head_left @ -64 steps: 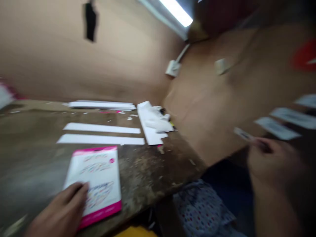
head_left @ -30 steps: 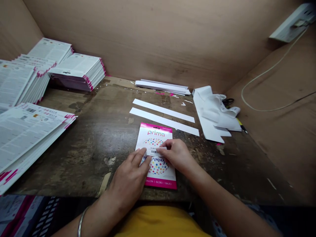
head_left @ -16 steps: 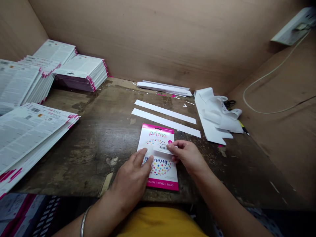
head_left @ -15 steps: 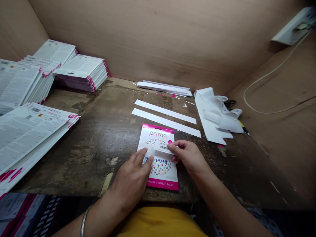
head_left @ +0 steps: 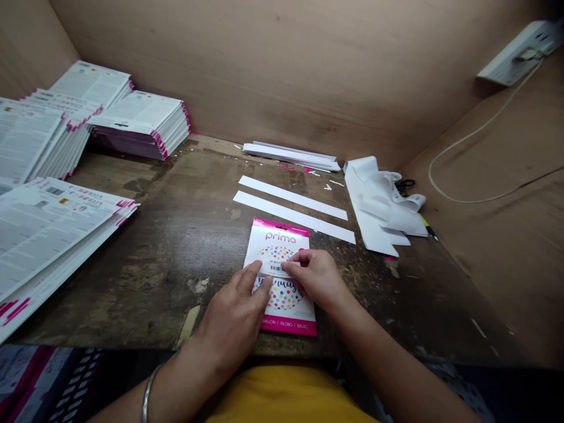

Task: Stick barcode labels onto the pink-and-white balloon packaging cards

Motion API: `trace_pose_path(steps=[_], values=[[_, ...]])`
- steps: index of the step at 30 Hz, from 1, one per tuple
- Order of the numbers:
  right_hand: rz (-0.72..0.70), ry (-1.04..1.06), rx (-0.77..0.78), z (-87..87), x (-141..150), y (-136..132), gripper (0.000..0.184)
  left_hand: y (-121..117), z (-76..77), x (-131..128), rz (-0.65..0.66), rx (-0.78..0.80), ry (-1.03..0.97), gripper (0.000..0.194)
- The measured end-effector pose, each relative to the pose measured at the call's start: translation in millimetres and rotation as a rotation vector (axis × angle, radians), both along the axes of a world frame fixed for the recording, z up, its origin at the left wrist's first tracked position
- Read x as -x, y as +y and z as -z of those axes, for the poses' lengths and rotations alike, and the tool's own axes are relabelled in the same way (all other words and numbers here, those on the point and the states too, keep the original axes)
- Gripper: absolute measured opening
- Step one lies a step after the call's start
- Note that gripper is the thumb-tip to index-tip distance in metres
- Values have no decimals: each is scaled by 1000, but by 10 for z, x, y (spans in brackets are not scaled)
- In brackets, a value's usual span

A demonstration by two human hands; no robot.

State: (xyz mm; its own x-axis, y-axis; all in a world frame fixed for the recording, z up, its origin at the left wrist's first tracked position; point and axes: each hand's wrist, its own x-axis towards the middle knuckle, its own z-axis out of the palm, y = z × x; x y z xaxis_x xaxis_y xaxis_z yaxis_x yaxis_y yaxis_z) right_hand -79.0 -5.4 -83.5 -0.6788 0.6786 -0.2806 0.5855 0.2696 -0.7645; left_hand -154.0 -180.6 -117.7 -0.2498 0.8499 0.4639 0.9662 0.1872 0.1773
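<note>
A white and pink balloon packet (head_left: 288, 320) marked "prima", with a dotted round print, lies flat on the table before me. My left hand (head_left: 235, 308) rests on its left edge with thumb and fingers apart. Between the thumb and fingertips of my right hand (head_left: 319, 279) is a small white barcode label (head_left: 274, 268), lying across the middle of the packet. Its right end is hidden under my thumb. Whether the label touches the packet all along, I cannot tell.
Stacked packets (head_left: 145, 111) stand at the back left, and another pile (head_left: 61, 229) nearer. Two white paper strips (head_left: 293, 217) lie beyond the packet, with more strips (head_left: 291, 155) by the wall. Crumpled label paper (head_left: 379, 205), scissors (head_left: 404, 185) and a yellow pen-like tool (head_left: 430, 230) are right.
My right hand has moved left with the barcode label, which now sits nearer my left fingertips over the packet's middle. My left hand stays on the packet. The view has shifted slightly.
</note>
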Motion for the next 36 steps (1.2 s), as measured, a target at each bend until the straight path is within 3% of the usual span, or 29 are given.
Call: trace_pose_path(steps=[7,13,19,23,27,31,34,36], values=[[-54,-71,-214,27,13,-17,18,18,-49,25,70,86,75,34],[-115,-114,-353,-41,49,-73,15,19,17,14,119,260,67,42],[-176,-154,-471,-136,9,-100,12,30,-24,20,95,287,80,47],[-94,-227,-605,-178,-107,-74,34,27,-52,14,85,262,60,41],[-61,-155,-716,-74,-168,-57,28,38,-76,7,91,243,3,41],[-13,-110,-737,71,-294,86,20,28,-106,48,44,154,-244,35],[0,-25,-732,133,-463,213,31,18,-169,110,-186,-7,-656,32],[-118,-78,-682,198,-542,271,40,36,-231,174,-330,-82,-907,38]])
